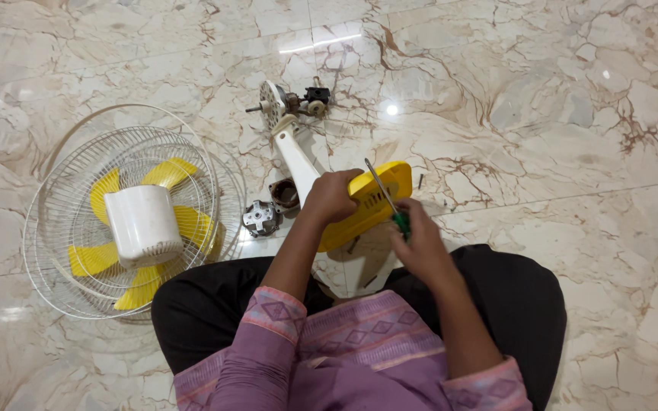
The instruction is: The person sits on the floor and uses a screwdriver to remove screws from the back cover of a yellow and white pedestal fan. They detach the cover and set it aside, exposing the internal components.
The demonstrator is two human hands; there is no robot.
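Taking the yellow base (pixel 359 209) as the marker, w/ everything placed off it. Far left of it on the floor (pixel 573 137) sits the wire guard (pixel 62 221), yellow blades (pixel 169 173) lying in it and a white motor cover (pixel 143 225) stood on top. That cover looks top-heavy there; a knee bump could tip it onto the blades.

Just left of the base, a small metal part (pixel 260 218) and a dark ring (pixel 285 193) lie loose, close to the person's leg. Easy to kick away or lose, IMO. Above the base, the white stem (pixel 297 156) runs up to the bare motor (pixel 287 100), shaft sticking out left; if the base gets yanked, that motor drags across the tile and could get scraped or bent.

Left hand (pixel 330 196) is closed over the base's left edge, fingers curled round it, holding it tilted up off the floor. Right hand (pixel 419 243) is wrapped tight round the green handle of a screwdriver (pixel 384 192), shaft angled up across the base's right side. Can't tell exactly where the tip sits.

Main worry: the tip slips off the plastic and jabs toward the left hand, since that hand is close by in the tool's line. Too much force could also crack the base. A tiny dark bit (pixel 420 181) just right of the base, maybe a screw, could roll off.
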